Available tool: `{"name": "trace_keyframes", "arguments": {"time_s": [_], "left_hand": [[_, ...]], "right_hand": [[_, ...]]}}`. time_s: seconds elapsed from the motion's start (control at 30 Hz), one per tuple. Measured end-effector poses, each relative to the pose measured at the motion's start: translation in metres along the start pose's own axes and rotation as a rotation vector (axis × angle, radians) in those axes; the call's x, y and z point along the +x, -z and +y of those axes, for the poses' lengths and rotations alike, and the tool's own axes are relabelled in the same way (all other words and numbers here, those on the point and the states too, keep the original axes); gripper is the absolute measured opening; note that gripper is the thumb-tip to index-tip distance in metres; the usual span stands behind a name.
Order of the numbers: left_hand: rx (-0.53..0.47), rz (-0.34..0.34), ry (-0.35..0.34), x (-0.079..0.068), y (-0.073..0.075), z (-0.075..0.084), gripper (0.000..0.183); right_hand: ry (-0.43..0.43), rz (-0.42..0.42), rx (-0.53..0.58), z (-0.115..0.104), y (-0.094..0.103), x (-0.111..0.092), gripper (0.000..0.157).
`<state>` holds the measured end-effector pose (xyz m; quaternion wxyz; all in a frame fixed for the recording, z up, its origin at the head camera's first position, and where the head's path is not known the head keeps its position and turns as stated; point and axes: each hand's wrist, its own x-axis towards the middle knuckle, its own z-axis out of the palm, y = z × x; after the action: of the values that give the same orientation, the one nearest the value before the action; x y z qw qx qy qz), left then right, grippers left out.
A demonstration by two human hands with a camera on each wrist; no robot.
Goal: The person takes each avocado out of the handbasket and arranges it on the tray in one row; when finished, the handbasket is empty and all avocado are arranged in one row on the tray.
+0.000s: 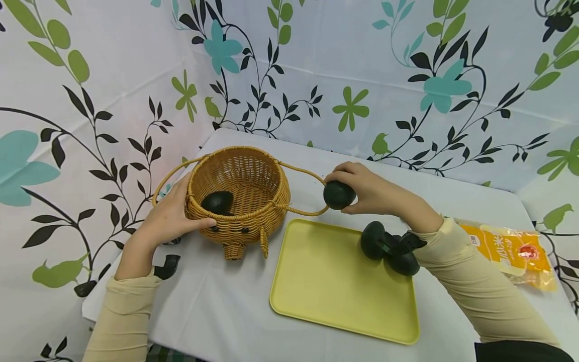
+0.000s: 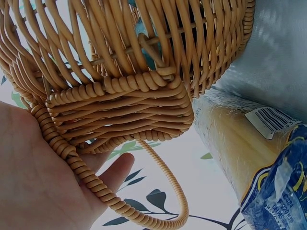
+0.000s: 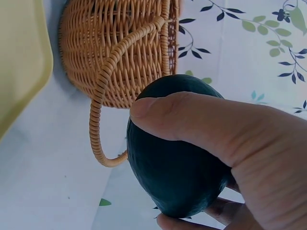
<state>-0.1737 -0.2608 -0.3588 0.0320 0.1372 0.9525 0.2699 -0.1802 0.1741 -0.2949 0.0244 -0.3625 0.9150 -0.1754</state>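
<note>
A brown wicker basket (image 1: 244, 201) with an animal face and two loop handles stands on the table. My left hand (image 1: 169, 216) grips its left side, thumb along the front rim; in the left wrist view the palm lies by the handle (image 2: 103, 191). One dark avocado (image 1: 218, 202) lies inside the basket. My right hand (image 1: 368, 188) holds another dark avocado (image 1: 339, 195) just beyond the basket's right handle (image 1: 312, 212), thumb across its side in the right wrist view. Two more avocados, one (image 1: 373, 240) beside the other (image 1: 404, 263), lie on the yellow tray (image 1: 334, 281), below the right wrist.
The tray sits right in front of the basket. An orange and clear food packet (image 1: 508, 251) lies at the right, past the right forearm. A packet with a barcode (image 2: 240, 143) shows beside the basket in the left wrist view. Patterned cloth (image 1: 289, 65) hangs behind the table.
</note>
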Motion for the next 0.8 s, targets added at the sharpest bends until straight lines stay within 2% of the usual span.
{"name": "trace_keyframes", "arguments": {"time_s": [0.33, 0.8], "left_hand": [[0.011, -0.003, 0.01, -0.001, 0.0, 0.001, 0.121], [0.016, -0.005, 0.017, -0.001, -0.001, 0.0, 0.121]], "right_hand": [[0.033, 0.025, -0.027, 0.006, -0.008, -0.008, 0.064], [-0.014, 0.002, -0.023, 0.008, -0.014, -0.017, 0.061]]}}
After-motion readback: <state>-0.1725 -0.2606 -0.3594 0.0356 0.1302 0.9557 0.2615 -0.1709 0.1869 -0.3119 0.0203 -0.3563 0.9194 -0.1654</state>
